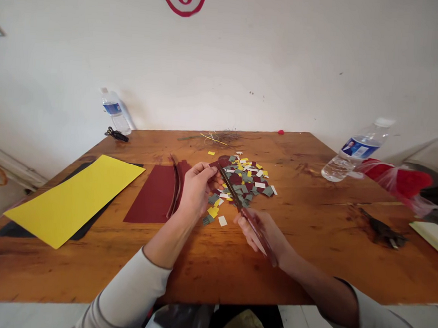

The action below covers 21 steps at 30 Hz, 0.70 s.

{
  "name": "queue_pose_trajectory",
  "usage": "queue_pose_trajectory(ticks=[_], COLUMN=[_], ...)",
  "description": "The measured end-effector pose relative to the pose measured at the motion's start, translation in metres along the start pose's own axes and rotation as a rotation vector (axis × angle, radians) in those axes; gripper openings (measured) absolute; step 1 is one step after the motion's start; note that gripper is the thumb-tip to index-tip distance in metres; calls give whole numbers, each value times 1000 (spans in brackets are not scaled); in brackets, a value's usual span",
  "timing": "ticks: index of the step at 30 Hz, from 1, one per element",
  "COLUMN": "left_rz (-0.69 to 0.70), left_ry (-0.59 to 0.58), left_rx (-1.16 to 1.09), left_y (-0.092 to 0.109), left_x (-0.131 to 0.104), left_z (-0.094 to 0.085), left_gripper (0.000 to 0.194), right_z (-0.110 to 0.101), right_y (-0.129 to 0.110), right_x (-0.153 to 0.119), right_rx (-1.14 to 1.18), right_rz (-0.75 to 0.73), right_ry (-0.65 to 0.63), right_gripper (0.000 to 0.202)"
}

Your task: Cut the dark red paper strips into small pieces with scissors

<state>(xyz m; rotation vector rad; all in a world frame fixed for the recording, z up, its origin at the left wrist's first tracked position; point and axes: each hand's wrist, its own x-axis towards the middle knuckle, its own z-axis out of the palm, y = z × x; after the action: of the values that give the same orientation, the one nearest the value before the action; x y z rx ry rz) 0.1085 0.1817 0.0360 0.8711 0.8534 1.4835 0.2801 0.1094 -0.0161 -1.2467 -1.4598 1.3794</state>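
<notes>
My right hand (pixel 264 234) is wrapped round the brown handle of a pair of scissors (pixel 232 191), whose dark blades point forward and left. The blade tips reach my left hand (pixel 198 185). Between its thumb and fingers, my left hand pinches a piece of maroon paper (pixel 223 160), mostly covered by the fingers. Beneath the blades lies a heap of small cut paper pieces (pixel 246 178) in grey, maroon, yellow and white. Left of my left hand, a maroon sheet (pixel 149 194) lies flat, with curved maroon strips (pixel 175 186) on its right side.
A yellow sheet (pixel 76 199) overlaps a black one (pixel 87 225) at left. Water bottles stand at back left (pixel 116 112) and right (pixel 357 151). Thin twigs (pixel 221 136) lie near the wall. A red bundle in plastic (pixel 398 181) and a black object (pixel 383 230) are at right.
</notes>
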Motion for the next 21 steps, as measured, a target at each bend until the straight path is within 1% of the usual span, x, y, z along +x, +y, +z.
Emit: queue_pose_trajectory(ticks=[4,8,12,16,21], left_rz=[21,66,68,62,46], left_ry=[-7,11,36,35,42], left_rx=[42,38,19,-24,-58], left_y=[0,-1,-1,1,4], left_x=[1,1,1,0,-2], left_z=[-1,-1,0,1,4], left_gripper=[23,25,24,26,25], right_z=[1,0,0,1,2], right_y=[-2,-4,-1,1,2], right_x=[-1,-3,-2,1,2], right_rx=[-31,-49,-19,20,-21], right_rz=[-19,-63,1,76,73], right_ry=[-37,-38,-39,-22,11], right_gripper=[45,44,43,44,41])
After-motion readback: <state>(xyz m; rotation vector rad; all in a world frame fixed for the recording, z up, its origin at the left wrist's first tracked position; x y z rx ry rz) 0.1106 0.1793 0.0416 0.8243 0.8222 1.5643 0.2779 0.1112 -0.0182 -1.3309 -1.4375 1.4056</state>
